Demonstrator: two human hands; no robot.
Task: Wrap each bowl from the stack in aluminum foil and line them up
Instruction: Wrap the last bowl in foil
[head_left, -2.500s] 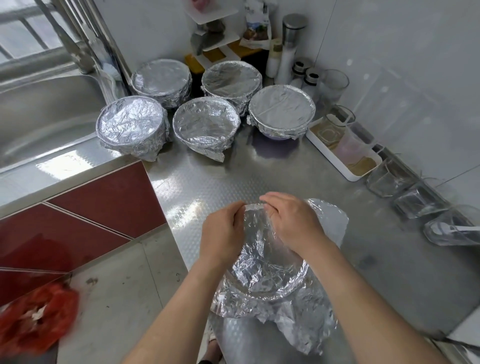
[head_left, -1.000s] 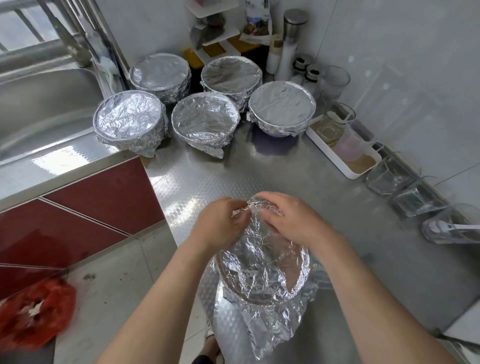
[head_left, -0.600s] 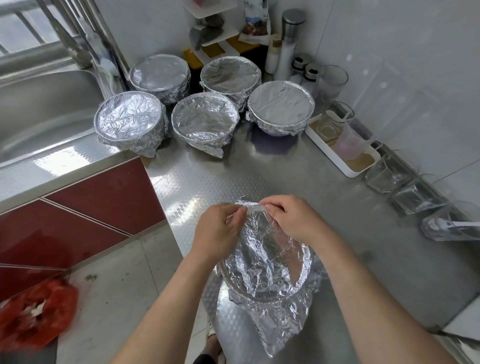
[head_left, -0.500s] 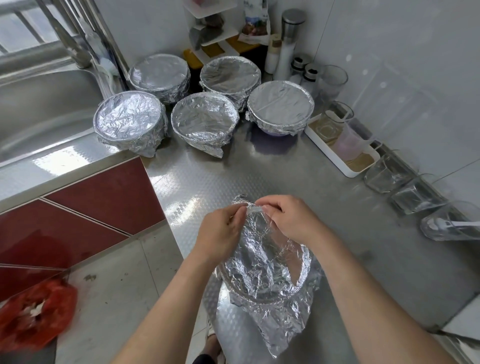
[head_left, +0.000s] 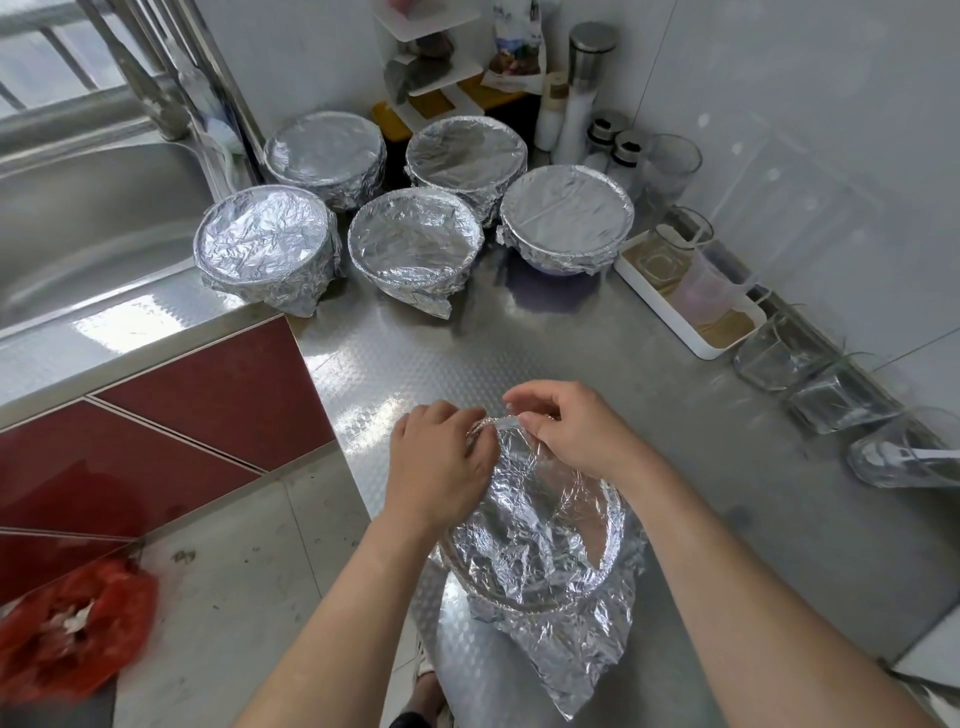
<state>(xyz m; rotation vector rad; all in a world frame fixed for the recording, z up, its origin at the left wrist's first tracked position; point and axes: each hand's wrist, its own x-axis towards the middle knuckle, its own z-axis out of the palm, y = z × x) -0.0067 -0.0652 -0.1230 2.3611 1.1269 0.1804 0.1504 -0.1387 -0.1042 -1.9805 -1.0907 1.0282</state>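
Both hands meet at the far lip. The left hand (head_left: 436, 462) has its fingers curled, pinching a crumpled edge of foil (head_left: 535, 551). The right hand (head_left: 566, 434), just beside it, nips the same edge between thumb and fingertips. Directly beneath the wrists sits the bowl (head_left: 592, 536), on the counter (head_left: 415, 358), with the sheet sagging into its mouth rather than lying flat. On the near side of the hands, a long loose tail hangs past the rim.

The step looks like tucking this far edge. To do it well, draw the sheet taut first, fold it down over the rim, then press round the rim towards the tail, gently, as foil tears. Well beyond the fingertips, five wrapped bowls (head_left: 415, 241) wait in two rows.
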